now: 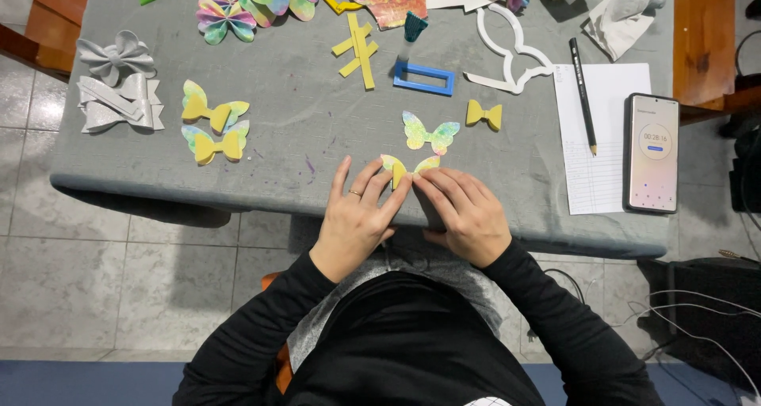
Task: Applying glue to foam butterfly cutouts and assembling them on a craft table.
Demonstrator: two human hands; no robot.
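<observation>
My left hand and my right hand meet at the near edge of the grey cloth-covered table. Together their fingertips pinch a small pastel butterfly-shaped bow with a yellow centre. A ring sits on my left hand. Just beyond the fingers lies a flat pastel butterfly cut-out, and a small yellow bow piece rests to its right.
Two finished pastel-and-yellow bows lie left, silver bows further left. A blue rectangular frame, a teal-capped tube, yellow strips and a white template sit behind. A notepad, pencil and phone lie right.
</observation>
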